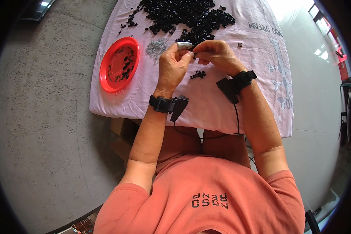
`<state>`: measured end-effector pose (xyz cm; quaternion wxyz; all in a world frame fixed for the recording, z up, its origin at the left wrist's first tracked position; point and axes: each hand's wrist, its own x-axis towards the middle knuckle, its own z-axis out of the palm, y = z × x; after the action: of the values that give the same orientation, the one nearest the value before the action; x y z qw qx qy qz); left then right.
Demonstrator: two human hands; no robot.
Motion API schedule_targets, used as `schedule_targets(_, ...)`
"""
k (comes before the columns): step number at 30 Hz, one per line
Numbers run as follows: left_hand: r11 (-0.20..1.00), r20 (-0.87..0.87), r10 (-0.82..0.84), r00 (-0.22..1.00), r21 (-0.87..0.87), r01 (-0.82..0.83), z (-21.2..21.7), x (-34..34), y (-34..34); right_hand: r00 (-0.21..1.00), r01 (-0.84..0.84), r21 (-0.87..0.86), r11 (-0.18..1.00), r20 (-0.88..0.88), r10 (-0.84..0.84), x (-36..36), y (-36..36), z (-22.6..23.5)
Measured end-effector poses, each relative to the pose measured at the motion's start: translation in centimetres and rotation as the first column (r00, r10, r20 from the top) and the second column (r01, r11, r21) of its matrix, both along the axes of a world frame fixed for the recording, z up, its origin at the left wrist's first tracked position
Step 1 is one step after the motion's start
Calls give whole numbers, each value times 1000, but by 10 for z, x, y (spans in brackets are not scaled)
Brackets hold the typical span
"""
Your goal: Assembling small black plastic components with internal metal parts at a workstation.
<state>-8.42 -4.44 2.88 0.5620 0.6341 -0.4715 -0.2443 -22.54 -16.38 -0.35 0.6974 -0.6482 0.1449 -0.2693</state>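
- nearest, a few black pieces (199, 74) lie on the cloth-covered surface (208, 107).
- just beyond, my left hand (173, 67) and right hand (220, 55) work fingertips close together, each grip narrow; from my remote post, i cannot tell what they hold.
- farthest, a black heap (179, 15) spreads.

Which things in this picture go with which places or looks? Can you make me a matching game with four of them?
Column one:
1. Red dish
2. Big black pile
3. Thin grey heap
4. Left hand

Column two:
A. Wears a silvery finger cover
B. Just right of the dish
C. Round, with black bits inside
D. At the far end of the pale cloth

Pairs: 1-C, 2-D, 3-B, 4-A
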Motion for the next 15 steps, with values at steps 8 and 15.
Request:
schedule_targets(8, 937, 372, 317, 872, 21, -350, -17, 86, 41, 995, 53, -26, 998, -78, -55, -2, 0, 3)
schedule_targets(15, 929, 460, 324, 827, 12, -370, -29, 92, 54, 991, 5, 78, 997, -134, 6, -5, 8, 15)
